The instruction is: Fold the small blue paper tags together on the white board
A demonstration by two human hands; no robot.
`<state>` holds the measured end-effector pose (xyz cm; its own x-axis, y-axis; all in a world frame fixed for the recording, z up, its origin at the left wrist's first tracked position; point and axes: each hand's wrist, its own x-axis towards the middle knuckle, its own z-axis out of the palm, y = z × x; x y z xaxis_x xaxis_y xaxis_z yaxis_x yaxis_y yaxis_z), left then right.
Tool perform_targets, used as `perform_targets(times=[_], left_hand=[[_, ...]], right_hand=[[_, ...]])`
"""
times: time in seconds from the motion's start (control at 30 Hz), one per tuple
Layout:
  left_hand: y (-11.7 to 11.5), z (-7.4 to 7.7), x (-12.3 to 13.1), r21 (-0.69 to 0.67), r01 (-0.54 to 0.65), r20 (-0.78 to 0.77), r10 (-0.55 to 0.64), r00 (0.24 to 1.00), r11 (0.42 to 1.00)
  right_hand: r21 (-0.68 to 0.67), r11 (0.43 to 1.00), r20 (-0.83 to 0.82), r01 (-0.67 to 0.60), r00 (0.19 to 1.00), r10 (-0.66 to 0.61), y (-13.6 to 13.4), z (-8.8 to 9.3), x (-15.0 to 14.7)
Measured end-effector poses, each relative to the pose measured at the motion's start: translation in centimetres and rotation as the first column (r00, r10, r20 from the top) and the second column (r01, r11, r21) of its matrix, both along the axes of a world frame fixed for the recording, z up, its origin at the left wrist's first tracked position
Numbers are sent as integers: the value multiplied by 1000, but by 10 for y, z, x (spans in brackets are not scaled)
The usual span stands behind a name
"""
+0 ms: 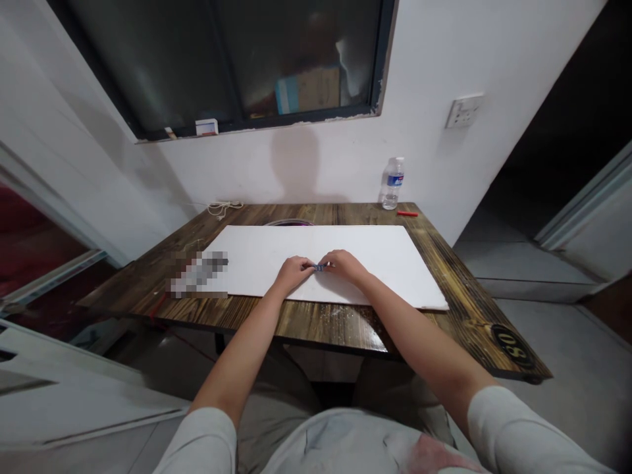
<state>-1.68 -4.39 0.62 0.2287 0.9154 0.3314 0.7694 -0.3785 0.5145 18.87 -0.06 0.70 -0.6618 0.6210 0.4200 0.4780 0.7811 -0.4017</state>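
Note:
Both of my hands rest on a large white board [276, 253] that lies on a dark wooden table [459, 283]. My left hand [292, 270] and my right hand [344, 263] meet at the middle of the board. Their fingers are curled and pinch a small blue-grey object [320, 266] from either side. It is too small to name.
A blurred patch [198, 274] covers something at the board's left edge. A plastic water bottle [393, 183] and a red pen [407, 213] stand at the table's far right. A white cable [224, 207] lies far left. A round black badge [512, 345] marks the near right corner.

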Motion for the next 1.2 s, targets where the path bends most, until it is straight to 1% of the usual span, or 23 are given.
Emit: perform_targets(times=[0.23, 0.33, 0.43, 0.53, 0.6, 0.67, 0.77, 0.83, 0.9, 1.07, 1.2], left_hand=[[-4, 3, 1, 3, 39, 42, -39, 998, 999], [-4, 3, 2, -6, 30, 114, -29, 993, 1000], [-1, 2, 1, -3, -56, 246, 55, 968, 998], [4, 0, -3, 26, -177, 388, 153, 909, 984], [7, -1, -7, 39, -255, 460, 210, 863, 966], [9, -2, -11, 38, -316, 503, 255, 826, 948], [11, -2, -15, 22, -368, 531, 301, 792, 929], [10, -1, -16, 11, -378, 536, 314, 784, 926], [10, -1, -16, 2, -376, 537, 317, 782, 926], [12, -4, -16, -14, -357, 556, 304, 774, 934], [14, -7, -17, -25, -358, 550, 312, 775, 933]], right_hand=[[-4, 997, -21, 71, 997, -71, -3, -10, -6], [-10, 998, -58, 64, 996, -64, -2, -12, -8], [1, 995, -182, 97, 979, -95, -3, -11, -10], [63, 987, -325, 147, 938, -119, -8, -8, -14], [108, 985, -343, 137, 935, -93, -14, -6, -17], [129, 990, -270, 58, 963, -22, -22, -4, -22], [98, 991, -64, -95, 993, 102, -32, -3, -29], [64, 988, 68, -141, 988, 137, -37, -1, -32], [45, 984, 153, -169, 975, 161, -42, 4, -33], [55, 962, 219, -268, 943, 250, -53, 18, -32], [34, 952, 232, -305, 929, 290, -54, 20, -34]])
